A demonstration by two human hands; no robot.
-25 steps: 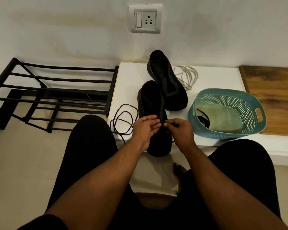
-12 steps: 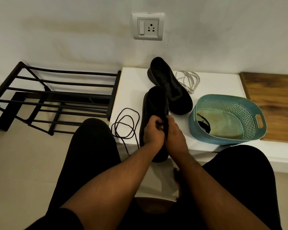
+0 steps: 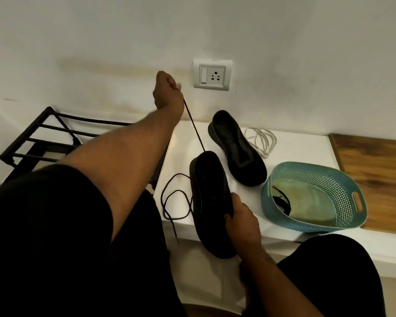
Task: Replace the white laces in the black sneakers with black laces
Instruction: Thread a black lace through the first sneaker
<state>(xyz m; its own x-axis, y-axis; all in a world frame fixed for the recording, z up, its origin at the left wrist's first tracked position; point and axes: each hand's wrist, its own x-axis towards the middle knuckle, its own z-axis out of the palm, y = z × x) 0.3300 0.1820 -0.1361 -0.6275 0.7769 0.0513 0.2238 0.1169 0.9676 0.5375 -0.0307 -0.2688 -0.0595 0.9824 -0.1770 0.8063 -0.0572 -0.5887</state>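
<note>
Laces (image 3: pixel 260 143), white, lie out beyond the basket (image 3: pixel 311 197); my left hand (image 3: pixel 168 91) pulls black lace (image 3: pixel 193 126) taut, right hand (image 3: pixel 241 219) gripping the near sneaker (image 3: pixel 212 197); lacing barely begun.

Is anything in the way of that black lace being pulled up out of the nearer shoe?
Nothing visible. The thin black lace runs taut and unobstructed from the nearer black sneaker up to the raised left hand. The right hand grips the sneaker's side, clear of the lace.

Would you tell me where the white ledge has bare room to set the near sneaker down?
Bare patches: the back left corner, left of the far sneaker, and the strip behind the basket. Crowded: near sneaker, far sneaker, loose black lace and white laces.
</note>
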